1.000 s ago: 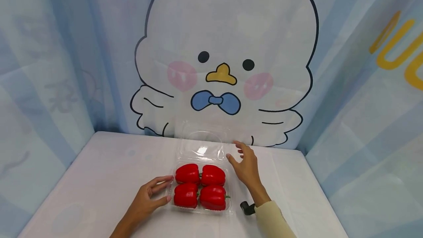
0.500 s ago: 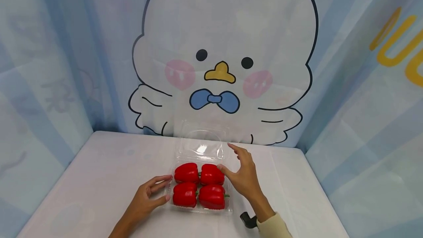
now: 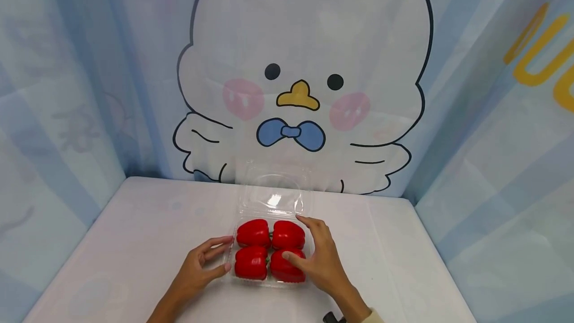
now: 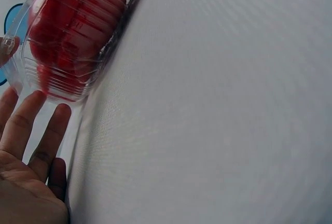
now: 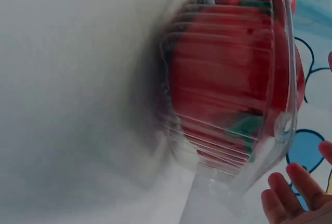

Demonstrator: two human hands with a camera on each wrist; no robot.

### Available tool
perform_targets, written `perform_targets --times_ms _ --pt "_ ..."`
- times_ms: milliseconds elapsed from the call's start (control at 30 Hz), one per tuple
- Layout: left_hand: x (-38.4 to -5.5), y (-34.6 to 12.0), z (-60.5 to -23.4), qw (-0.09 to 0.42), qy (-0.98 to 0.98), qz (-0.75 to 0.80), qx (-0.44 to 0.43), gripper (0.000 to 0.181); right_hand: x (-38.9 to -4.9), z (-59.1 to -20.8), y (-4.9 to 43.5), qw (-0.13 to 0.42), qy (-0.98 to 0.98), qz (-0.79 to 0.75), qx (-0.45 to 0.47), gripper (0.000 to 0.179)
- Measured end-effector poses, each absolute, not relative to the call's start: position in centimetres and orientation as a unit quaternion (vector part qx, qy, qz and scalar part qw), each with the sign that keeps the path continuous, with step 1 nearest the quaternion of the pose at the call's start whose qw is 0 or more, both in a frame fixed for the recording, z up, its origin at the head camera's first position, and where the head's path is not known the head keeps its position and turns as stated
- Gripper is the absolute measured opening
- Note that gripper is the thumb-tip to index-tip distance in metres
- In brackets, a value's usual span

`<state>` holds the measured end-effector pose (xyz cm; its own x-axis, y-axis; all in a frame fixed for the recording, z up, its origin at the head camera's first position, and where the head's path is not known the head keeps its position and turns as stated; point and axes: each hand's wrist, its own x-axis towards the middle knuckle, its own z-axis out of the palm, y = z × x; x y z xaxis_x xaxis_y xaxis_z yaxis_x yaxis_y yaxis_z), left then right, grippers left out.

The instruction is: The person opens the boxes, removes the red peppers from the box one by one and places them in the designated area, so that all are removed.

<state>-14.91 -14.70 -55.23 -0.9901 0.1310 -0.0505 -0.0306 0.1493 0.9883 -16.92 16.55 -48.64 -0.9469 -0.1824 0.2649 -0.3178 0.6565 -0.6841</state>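
Note:
A clear plastic clamshell box sits on the table with its lid raised behind it. Inside lie several red bell peppers, two of them in the back row. My left hand touches the box's left side with its fingertips and thumb; in the left wrist view its fingers are fairly straight. My right hand is at the right side, thumb over the front right pepper and forefinger reaching toward the back corner. Whether the thumb touches that pepper, I cannot tell. Loose right fingers show beside the rim.
The white table is backed by a curtain printed with a cartoon bird. A black object lies partly visible near the right forearm. Its kind is not clear.
My right hand has come from beside the lid's right edge, leftward and nearer, over the front right pepper. The left hand and the box stay nearly in place.

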Motion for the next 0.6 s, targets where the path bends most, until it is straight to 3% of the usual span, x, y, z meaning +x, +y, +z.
perform_targets --times_ms 600 --pt "-14.9 -14.7 -55.3 0.061 0.761 0.646 0.029 0.062 -15.3 -50.5 16.0 0.080 -0.929 0.334 0.135 0.071"
